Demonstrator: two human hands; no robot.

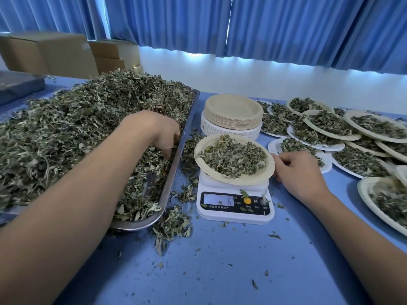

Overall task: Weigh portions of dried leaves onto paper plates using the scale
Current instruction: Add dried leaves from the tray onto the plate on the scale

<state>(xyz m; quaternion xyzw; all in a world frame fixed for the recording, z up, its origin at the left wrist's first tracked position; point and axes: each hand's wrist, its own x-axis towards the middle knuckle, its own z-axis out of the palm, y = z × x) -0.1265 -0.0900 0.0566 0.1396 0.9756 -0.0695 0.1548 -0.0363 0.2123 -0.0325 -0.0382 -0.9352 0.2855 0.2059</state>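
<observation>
Nearest, at 7 o'clock, a bare left forearm, stretched toward 11 across the tray's near corner; at 4 o'clock, a bare right forearm, angled toward 10. Under both, a blue tabletop (220, 271), speckled with leaf crumbs. Far back, from 10 through 2 o'clock, blue curtains (286, 29) above a white wall.

At 9 to 10 o'clock, a long metal tray (176, 164), heaped high with dried leaves (88, 119). Just beside its right rim, spilled leaves (174, 225) loose on the tabletop. At 2 to 3 o'clock, many filled plates (330, 124), overlapping, a leaf portion on each. At 10 to 11 o'clock, behind the tray, cardboard boxes (55, 53). At 12 to 1 o'clock, a stack of empty plates (233, 113), tan ones on white ones, just behind the scale.

Near centre, a white scale (235, 208), display showing a 6, a few leaf bits on its face. On its platform, a paper plate (237, 181) mounded with leaves.

Then the left hand (163, 133): knuckles up, fingers curled down into the leaves at the tray's right rim, tips buried; gripping a pinch or merely raking, cannot tell. Last, the right hand (297, 170): at the paper plate's 3 o'clock edge, thumb on top of the rim, fingers curled below it, pinching that rim.
</observation>
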